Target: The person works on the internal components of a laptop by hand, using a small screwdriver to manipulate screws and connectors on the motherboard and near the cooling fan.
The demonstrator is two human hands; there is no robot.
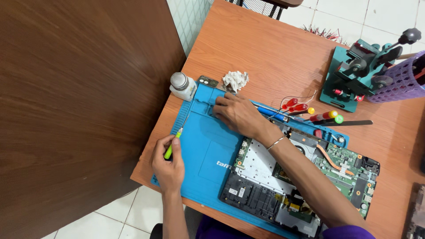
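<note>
My left hand (168, 166) grips a small green-handled screwdriver (173, 144), its thin tip pointing up over the left edge of the blue work mat (206, 150). With its fingers spread, my right hand (237, 114) lies flat on the small compartments at the mat's far edge; nothing shows in its grip. A silver bracelet sits on that wrist. An opened laptop base (305, 177) with bare circuit boards lies on the mat's right part, under my right forearm.
A white bottle (182, 86) and crumpled tissue (235, 80) sit beyond the mat. Several red, yellow and green-capped screwdrivers (325, 116) lie to the right. A teal clamp fixture (356, 73) and purple basket (405, 77) stand far right. A dark wood panel (79, 102) borders the left.
</note>
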